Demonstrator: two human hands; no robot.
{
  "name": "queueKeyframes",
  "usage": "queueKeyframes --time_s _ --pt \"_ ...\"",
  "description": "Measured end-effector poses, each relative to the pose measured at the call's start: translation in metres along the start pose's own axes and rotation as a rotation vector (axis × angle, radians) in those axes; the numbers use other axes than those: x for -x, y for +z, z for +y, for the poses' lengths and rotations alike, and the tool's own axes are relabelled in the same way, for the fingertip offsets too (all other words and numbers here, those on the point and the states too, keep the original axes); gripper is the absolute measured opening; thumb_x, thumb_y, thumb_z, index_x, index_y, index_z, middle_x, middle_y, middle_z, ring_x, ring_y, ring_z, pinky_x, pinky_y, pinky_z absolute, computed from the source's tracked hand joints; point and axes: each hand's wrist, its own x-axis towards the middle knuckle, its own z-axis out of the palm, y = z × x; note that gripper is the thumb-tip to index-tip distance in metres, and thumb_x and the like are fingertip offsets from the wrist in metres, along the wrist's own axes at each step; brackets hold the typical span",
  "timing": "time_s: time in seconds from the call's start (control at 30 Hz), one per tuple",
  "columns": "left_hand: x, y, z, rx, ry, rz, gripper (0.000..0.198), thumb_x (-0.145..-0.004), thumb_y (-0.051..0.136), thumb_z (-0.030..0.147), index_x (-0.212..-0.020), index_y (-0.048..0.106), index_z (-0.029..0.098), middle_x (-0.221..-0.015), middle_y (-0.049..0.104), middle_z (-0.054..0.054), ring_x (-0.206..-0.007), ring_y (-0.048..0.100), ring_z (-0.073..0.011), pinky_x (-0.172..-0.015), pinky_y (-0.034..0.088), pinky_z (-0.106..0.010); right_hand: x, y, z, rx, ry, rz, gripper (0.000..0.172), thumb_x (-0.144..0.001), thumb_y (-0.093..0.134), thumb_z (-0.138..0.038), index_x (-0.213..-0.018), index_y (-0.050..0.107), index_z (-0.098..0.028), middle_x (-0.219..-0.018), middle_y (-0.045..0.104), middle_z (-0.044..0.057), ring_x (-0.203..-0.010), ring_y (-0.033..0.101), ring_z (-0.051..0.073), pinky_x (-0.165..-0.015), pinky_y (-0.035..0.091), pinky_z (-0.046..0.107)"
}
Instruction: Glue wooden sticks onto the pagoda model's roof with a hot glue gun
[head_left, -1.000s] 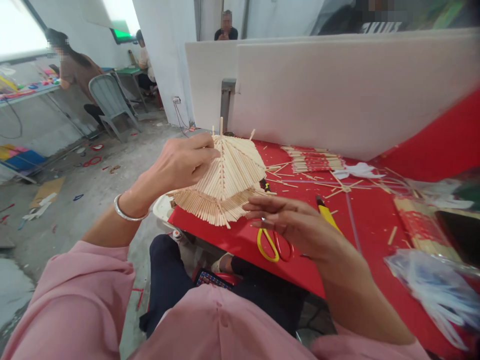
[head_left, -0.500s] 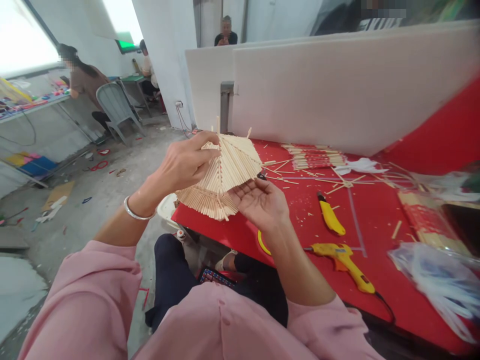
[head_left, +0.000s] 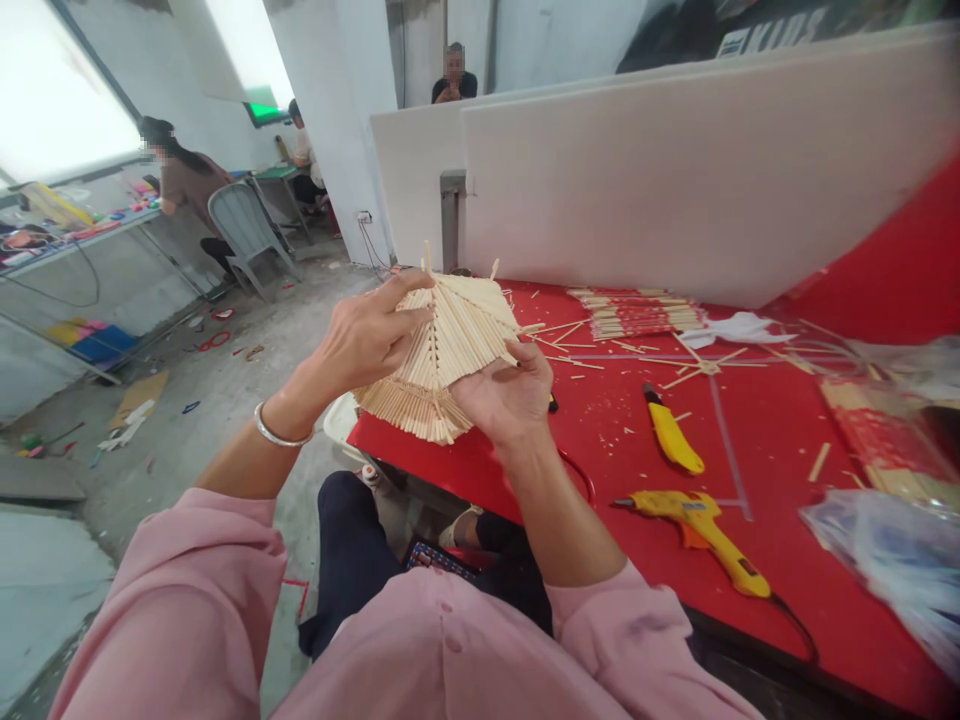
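Note:
A two-tiered roof model made of pale wooden sticks (head_left: 450, 345) is held up over the near corner of the red table (head_left: 637, 470). My left hand (head_left: 367, 335) grips its left slope, fingers curled over the sticks. From the right and below, my right hand (head_left: 502, 395) cups the model's lower edge, palm up, thumb on the sticks. Both hands are closed on the model.
On the table lie a yellow glue gun (head_left: 701, 525) with cord, a yellow utility knife (head_left: 671, 435), red-handled scissors (head_left: 577, 470), bundled sticks (head_left: 637, 312), scattered stick offcuts and plastic bags (head_left: 885, 560). White foam boards (head_left: 675, 170) stand behind. Other people sit far left and behind.
My right hand rose from above the scissors, turned palm up and took hold of the model's right underside. The model tilted a little; my left hand kept its grip.

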Motion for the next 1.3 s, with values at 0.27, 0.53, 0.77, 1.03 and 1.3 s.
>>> queueKeyframes --time_s 0.27,0.53,0.77,1.03,1.3 --pt "0.004 0.002 -0.002 -0.036 0.050 0.046 0.028 -0.093 0.050 0.014 -0.109 0.073 0.022 -0.136 0.067 -0.012 -0.093 0.072 -0.0185 -0.066 0.055 -0.030 -0.008 -0.005 -0.002 -0.034 0.069 -0.037 0.056 -0.075 0.051 -0.037 -0.129 0.058 -0.025 -0.121 0.072 0.006 -0.139 0.052 0.024 -0.114 0.046 0.057" --pt "0.005 0.002 0.002 -0.145 0.063 0.002 0.028 -0.096 0.048 0.017 -0.112 0.070 0.022 -0.139 0.066 -0.011 -0.101 0.072 -0.0195 -0.063 0.053 -0.028 -0.010 -0.007 -0.003 -0.039 0.053 -0.063 0.053 -0.076 0.052 -0.036 -0.127 0.060 -0.026 -0.121 0.072 0.005 -0.137 0.053 0.024 -0.114 0.046 0.057" --pt "0.008 0.004 0.001 -0.065 0.058 0.043 0.028 -0.095 0.048 0.015 -0.112 0.069 0.022 -0.138 0.066 -0.013 -0.102 0.071 -0.0206 -0.067 0.056 -0.030 -0.011 -0.009 -0.004 -0.019 0.090 -0.064 0.049 -0.076 0.054 -0.031 -0.124 0.060 -0.027 -0.120 0.072 0.003 -0.138 0.052 0.022 -0.116 0.046 0.053" --pt "0.004 0.006 0.001 -0.044 0.031 0.048 0.026 -0.096 0.050 0.016 -0.111 0.070 0.022 -0.138 0.066 -0.013 -0.100 0.071 -0.0196 -0.069 0.056 -0.031 -0.012 -0.010 -0.002 0.008 0.075 -0.089 0.053 -0.074 0.056 -0.035 -0.126 0.059 -0.027 -0.122 0.072 0.004 -0.134 0.056 0.024 -0.114 0.047 0.054" --pt "-0.010 0.006 -0.014 0.056 0.042 0.035 0.019 -0.096 0.055 0.022 -0.098 0.074 0.023 -0.137 0.066 -0.009 -0.085 0.070 -0.0148 -0.066 0.053 -0.030 -0.010 -0.012 -0.003 -0.204 0.107 -0.067 0.056 -0.073 0.057 -0.021 -0.129 0.060 -0.026 -0.119 0.075 0.001 -0.130 0.061 0.021 -0.119 0.044 0.047"
